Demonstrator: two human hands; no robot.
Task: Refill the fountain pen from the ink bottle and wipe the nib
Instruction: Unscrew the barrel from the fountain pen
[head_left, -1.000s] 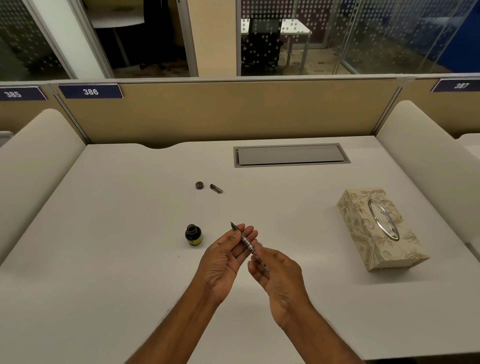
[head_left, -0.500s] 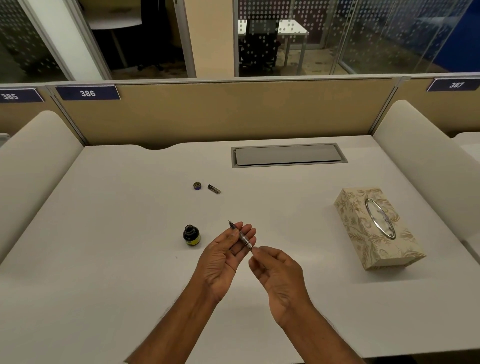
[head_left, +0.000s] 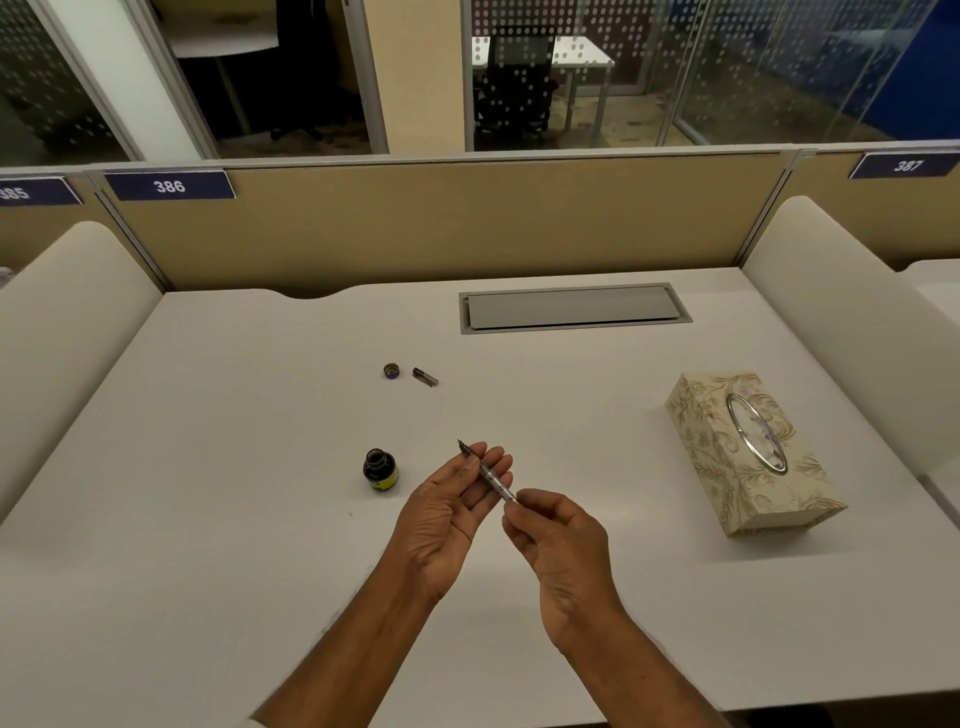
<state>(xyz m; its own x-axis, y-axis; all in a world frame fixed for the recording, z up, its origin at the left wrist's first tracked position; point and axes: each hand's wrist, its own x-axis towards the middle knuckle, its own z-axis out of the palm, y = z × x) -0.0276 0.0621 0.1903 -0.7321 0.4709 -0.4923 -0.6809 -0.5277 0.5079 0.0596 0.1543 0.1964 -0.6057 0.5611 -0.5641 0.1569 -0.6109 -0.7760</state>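
Left hand: my left hand (head_left: 447, 512) is half curled, palm turned inward, thumb and fingers closed lightly on the front of the fountain pen (head_left: 487, 472), just behind the nib, so the point stays free of my skin.
Right hand: my right hand (head_left: 563, 545) pinches the rear end of the pen between thumb and fingertips; the end itself is hidden in the pinch, so I cannot tell what part I am working, though I judge it is the filler end.
Pen: held off the desk (head_left: 234, 467) between both hands, slanting up and away from me, nib (head_left: 462, 446) pointing toward the far left, in the air.
Ink bottle: the ink bottle (head_left: 380, 469) stands upright and open just left of my left hand, near enough that a short swing would bring the nib over its mouth.
Bottle cap: the bottle cap (head_left: 391, 370) lies further back, well apart from the bottle, out of the way of my reach.
Pen part: a small dark pen piece (head_left: 425, 376) lies just beside the cap; I cannot tell if it is the pen's cap or barrel.
Tissue box: the tissue box (head_left: 753, 447) sits to my right, well apart, on hand for the wipe.
Stage: I judge this is preparation; the nib is not yet in the ink.
Risk: an open bottle by my knuckles could tip.
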